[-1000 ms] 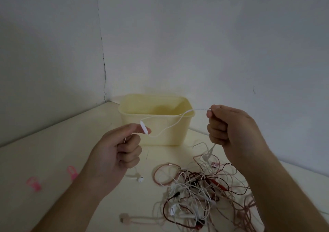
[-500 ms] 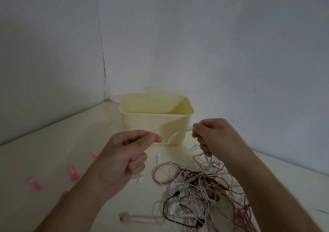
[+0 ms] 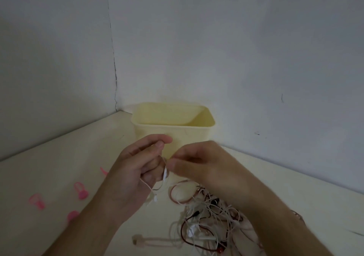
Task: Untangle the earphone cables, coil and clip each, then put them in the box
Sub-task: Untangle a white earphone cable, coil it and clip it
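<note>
Coiling of one thin white earphone cable, carried out above the pale cream worktop just in front of the pale yellow open plastic box. Left hand: fingers curled, cable held between thumb and forefinger, a strand trailing down to a small white earbud hanging below the palm. Right hand: thumb and fingertips pinching the same cable, almost touching the left hand. Remaining stock: tangled heap of white, pink and dark red earphone cables on the worktop under the right forearm; the held cable appears to run back into it, though the join is not clear. Pink plastic clips, several, lie to the left, well apart from the heap. Handling advice: keep loops even and loose over the left fingers, feed slack gently with the right hand, free any snag in the heap before pulling, and pin the finished coil firmly before reaching for a clip.
</note>
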